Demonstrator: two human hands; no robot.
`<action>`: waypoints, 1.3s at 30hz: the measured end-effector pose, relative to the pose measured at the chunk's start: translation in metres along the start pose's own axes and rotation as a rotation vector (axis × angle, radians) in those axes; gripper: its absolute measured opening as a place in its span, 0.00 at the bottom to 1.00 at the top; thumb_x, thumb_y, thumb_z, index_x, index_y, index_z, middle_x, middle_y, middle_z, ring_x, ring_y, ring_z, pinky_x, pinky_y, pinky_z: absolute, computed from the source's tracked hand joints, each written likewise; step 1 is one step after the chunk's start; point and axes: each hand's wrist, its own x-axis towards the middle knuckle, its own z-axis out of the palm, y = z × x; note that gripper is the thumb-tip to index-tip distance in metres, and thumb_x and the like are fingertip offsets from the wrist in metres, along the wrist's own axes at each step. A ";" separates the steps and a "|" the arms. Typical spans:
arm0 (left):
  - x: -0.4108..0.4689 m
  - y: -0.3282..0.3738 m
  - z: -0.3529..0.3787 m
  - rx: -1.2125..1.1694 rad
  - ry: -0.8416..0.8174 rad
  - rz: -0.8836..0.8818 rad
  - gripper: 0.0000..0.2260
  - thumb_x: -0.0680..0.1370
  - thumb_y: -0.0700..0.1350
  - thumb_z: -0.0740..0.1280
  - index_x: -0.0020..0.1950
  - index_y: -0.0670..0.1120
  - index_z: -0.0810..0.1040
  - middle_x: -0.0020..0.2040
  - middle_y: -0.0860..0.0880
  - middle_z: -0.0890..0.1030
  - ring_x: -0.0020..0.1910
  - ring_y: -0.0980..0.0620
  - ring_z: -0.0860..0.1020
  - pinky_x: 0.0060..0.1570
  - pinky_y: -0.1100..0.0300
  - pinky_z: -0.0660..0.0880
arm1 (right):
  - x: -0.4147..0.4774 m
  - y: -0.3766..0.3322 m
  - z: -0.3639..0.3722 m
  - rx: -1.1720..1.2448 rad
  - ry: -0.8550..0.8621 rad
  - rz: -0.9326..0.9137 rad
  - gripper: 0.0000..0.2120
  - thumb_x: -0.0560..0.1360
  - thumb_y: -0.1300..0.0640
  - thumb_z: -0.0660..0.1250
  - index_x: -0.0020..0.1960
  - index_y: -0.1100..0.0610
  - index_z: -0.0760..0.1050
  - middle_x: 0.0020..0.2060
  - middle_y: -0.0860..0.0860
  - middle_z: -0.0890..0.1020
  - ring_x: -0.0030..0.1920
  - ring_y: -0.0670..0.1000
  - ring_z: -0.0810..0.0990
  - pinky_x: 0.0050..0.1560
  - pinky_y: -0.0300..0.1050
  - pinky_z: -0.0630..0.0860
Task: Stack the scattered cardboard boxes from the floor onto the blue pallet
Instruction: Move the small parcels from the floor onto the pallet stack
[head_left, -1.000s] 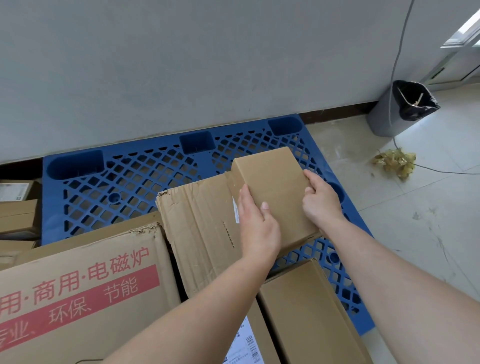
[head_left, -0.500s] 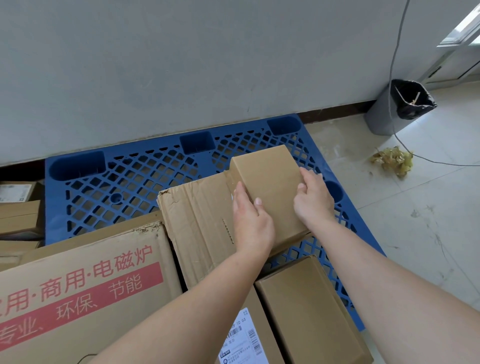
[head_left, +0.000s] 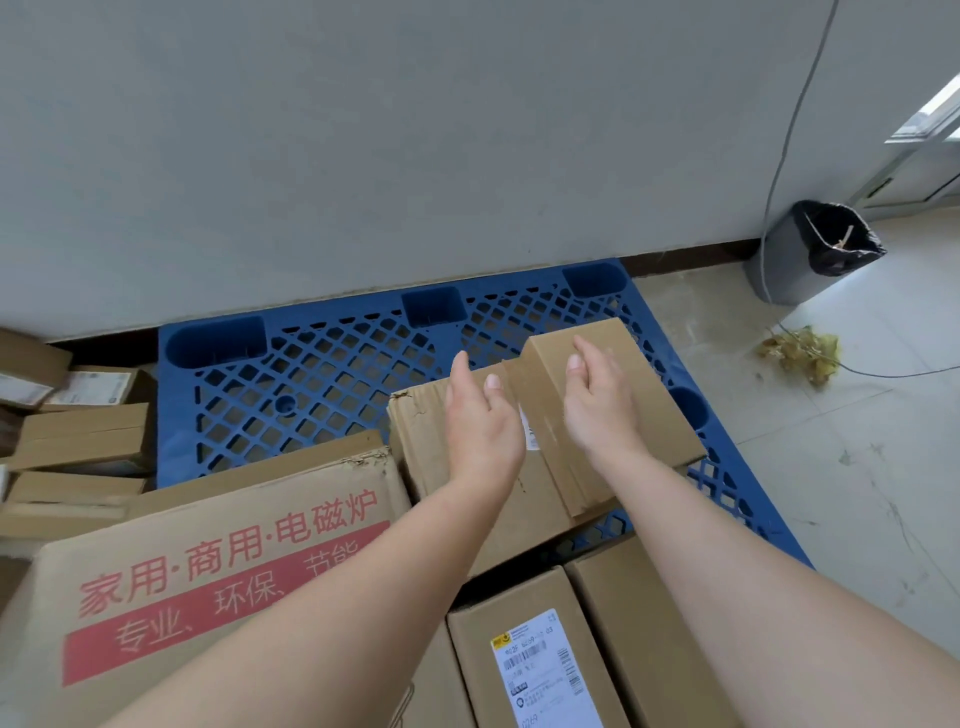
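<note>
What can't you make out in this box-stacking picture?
Head view: small plain box, middle hidden by left hand and right hand; contact unclear.
Head view: shipping label print too small, cut by the bottom edge.
Head view: red-printed box text covered by the left forearm.

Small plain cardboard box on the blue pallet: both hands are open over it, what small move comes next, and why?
Probably pull both hands back and reach left for a flat cardboard box on the floor. The small plain cardboard box lies on the blue pallet, and neither left hand nor right hand grips it.
</note>
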 end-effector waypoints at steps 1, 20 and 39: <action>0.001 0.001 -0.012 0.007 0.014 0.004 0.22 0.84 0.48 0.51 0.78 0.51 0.54 0.76 0.51 0.61 0.74 0.52 0.60 0.73 0.50 0.59 | -0.004 -0.010 0.007 0.007 0.004 -0.012 0.20 0.83 0.53 0.49 0.75 0.53 0.62 0.74 0.49 0.64 0.76 0.49 0.55 0.75 0.49 0.52; 0.067 -0.016 -0.336 0.011 0.250 0.043 0.20 0.84 0.49 0.51 0.76 0.50 0.59 0.74 0.52 0.64 0.72 0.53 0.64 0.68 0.56 0.61 | -0.091 -0.256 0.214 0.116 -0.121 -0.189 0.20 0.83 0.51 0.49 0.74 0.52 0.63 0.71 0.47 0.68 0.72 0.47 0.63 0.72 0.48 0.60; 0.156 -0.126 -0.651 0.090 0.390 -0.084 0.19 0.84 0.48 0.51 0.76 0.48 0.61 0.73 0.49 0.66 0.72 0.50 0.65 0.68 0.55 0.62 | -0.179 -0.442 0.483 0.152 -0.267 -0.182 0.20 0.83 0.51 0.49 0.74 0.52 0.63 0.70 0.47 0.69 0.71 0.46 0.64 0.72 0.45 0.61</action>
